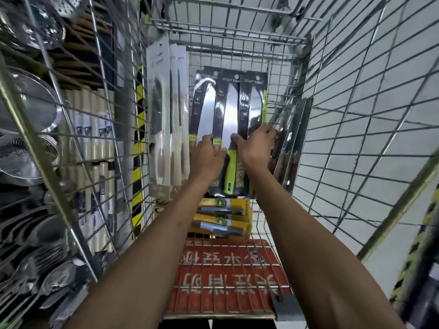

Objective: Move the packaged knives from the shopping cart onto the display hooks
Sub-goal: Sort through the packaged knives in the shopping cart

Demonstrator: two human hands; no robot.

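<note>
two bare hands reach down into a wire shopping cart (306, 74). three black knife packs (228, 103) lie side by side, slightly overlapped, on the cart floor, from the middle toward the far end. the left hand (206, 157) holds the lower part of the leftmost pack, thumb on top. the right hand (257, 143) closes over the rightmost pack, thumb on the middle one and fingers curled round the outer edge.

each pack's long axis runs from the near end of the cart to the far end. the hang-hole headers and blade tips point away, and the green handles (231, 167) point back toward the person.

white knife packs (161, 110) stand against the cart's left wall, darker packs (292, 138) lean on the right wall, and yellow packs (223, 217) lie toward the near end.

to do this step well, it seems best to square the three packs into one stack, grip both long edges firmly, and lift them level with the header holes leading, ready for hanging.
</note>
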